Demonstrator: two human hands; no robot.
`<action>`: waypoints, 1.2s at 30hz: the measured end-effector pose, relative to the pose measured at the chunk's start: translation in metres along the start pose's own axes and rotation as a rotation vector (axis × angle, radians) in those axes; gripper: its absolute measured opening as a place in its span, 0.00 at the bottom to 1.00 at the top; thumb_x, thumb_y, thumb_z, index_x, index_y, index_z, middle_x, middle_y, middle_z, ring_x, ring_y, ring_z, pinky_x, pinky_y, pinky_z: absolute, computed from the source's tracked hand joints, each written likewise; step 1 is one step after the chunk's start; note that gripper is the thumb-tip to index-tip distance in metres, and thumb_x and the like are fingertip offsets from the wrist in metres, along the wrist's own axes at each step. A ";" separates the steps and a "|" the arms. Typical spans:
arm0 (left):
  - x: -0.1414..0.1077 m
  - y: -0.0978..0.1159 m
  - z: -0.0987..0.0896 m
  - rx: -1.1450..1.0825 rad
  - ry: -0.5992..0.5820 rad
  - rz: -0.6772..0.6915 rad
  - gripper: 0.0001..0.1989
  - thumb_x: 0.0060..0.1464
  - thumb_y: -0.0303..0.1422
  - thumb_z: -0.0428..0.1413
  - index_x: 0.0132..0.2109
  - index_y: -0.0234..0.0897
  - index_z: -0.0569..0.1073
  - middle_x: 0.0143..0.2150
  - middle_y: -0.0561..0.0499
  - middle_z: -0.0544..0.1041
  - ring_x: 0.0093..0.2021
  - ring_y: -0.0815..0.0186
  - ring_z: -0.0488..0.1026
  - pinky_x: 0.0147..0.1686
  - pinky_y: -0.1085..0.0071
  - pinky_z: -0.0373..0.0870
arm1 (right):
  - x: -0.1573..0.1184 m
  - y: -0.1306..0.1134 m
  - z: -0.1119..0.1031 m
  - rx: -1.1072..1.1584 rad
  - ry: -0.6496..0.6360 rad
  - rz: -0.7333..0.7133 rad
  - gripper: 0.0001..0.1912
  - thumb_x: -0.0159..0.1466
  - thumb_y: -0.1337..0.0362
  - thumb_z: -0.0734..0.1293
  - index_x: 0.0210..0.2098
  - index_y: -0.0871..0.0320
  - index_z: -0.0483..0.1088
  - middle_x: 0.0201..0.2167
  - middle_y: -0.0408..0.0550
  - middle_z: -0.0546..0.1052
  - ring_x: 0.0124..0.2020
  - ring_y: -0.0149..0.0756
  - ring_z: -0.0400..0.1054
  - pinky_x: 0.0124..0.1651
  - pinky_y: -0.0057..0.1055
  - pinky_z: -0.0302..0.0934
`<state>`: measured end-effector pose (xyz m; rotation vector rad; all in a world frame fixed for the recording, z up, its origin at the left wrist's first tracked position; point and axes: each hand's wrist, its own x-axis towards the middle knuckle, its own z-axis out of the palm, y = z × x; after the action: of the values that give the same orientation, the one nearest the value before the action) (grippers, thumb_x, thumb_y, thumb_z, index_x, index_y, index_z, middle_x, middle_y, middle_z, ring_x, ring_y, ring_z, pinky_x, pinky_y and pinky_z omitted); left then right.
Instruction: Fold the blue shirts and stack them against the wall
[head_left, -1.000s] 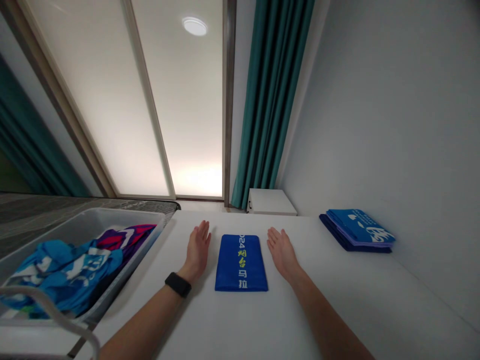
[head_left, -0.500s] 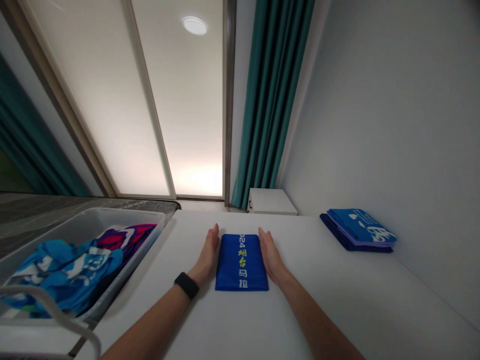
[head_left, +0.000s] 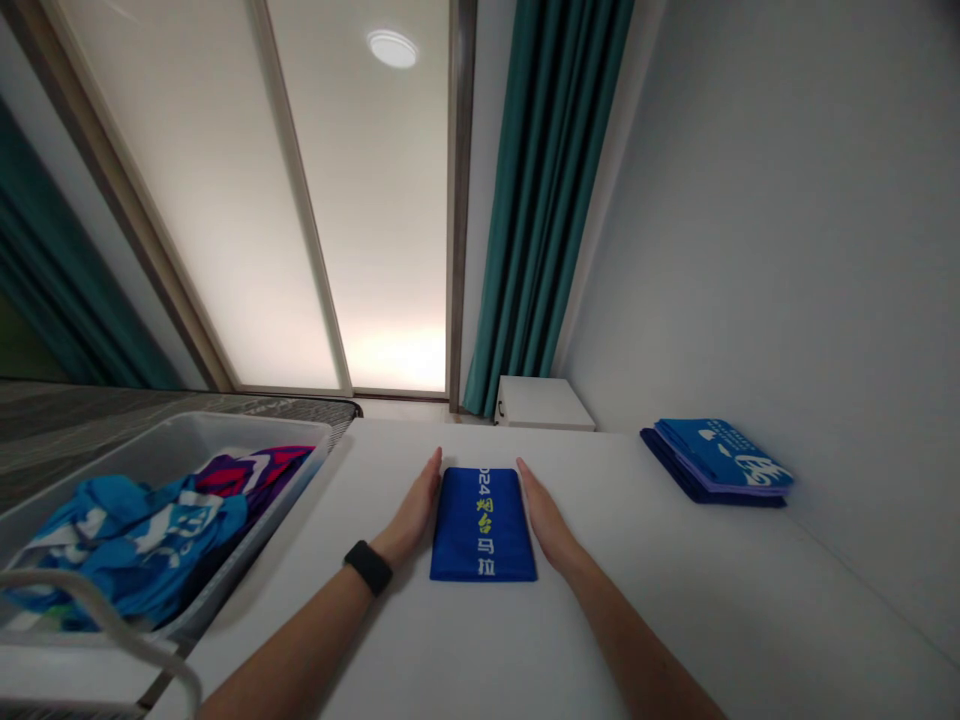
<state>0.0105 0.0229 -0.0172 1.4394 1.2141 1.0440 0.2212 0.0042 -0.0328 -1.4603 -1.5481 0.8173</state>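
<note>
Fabric (head_left: 484, 525), blue and folded, reading "024 烟台马拉", lies on the tabletop (head_left: 480, 645); left hand (head_left: 412, 512) and right hand (head_left: 547, 518) flank the fabric, fingers (head_left: 433, 470) straight, gripping nothing, contact unclear.

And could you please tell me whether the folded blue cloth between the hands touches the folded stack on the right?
Apart: the head view shows the right hand and white tabletop between the folded blue cloth and the folded stack.
</note>
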 end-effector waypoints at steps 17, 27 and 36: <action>-0.029 0.010 -0.054 0.949 -0.542 0.226 0.56 0.45 0.61 0.55 0.71 0.40 0.41 0.72 0.39 0.39 0.71 0.50 0.36 0.67 0.52 0.37 | -0.024 -0.015 0.001 -0.638 -0.177 -0.128 0.36 0.69 0.48 0.48 0.68 0.66 0.47 0.70 0.55 0.43 0.70 0.43 0.39 0.69 0.46 0.34; -0.003 0.006 -0.071 0.620 -0.037 0.178 0.33 0.61 0.51 0.43 0.66 0.37 0.60 0.65 0.41 0.64 0.65 0.53 0.60 0.64 0.56 0.52 | 0.016 0.039 -0.068 -0.210 0.017 0.022 0.31 0.65 0.55 0.54 0.63 0.63 0.59 0.56 0.58 0.71 0.58 0.41 0.64 0.64 0.42 0.51; 0.008 -0.004 -0.068 0.754 -0.022 0.341 0.22 0.60 0.45 0.46 0.53 0.41 0.74 0.50 0.45 0.77 0.52 0.55 0.70 0.56 0.58 0.63 | 0.021 0.050 -0.079 -0.386 0.069 -0.153 0.21 0.62 0.62 0.57 0.51 0.59 0.71 0.50 0.54 0.75 0.53 0.42 0.66 0.60 0.42 0.55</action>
<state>-0.0551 0.0403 -0.0082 2.2929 1.4568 0.8065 0.3145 0.0236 -0.0393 -1.5946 -1.8085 0.3860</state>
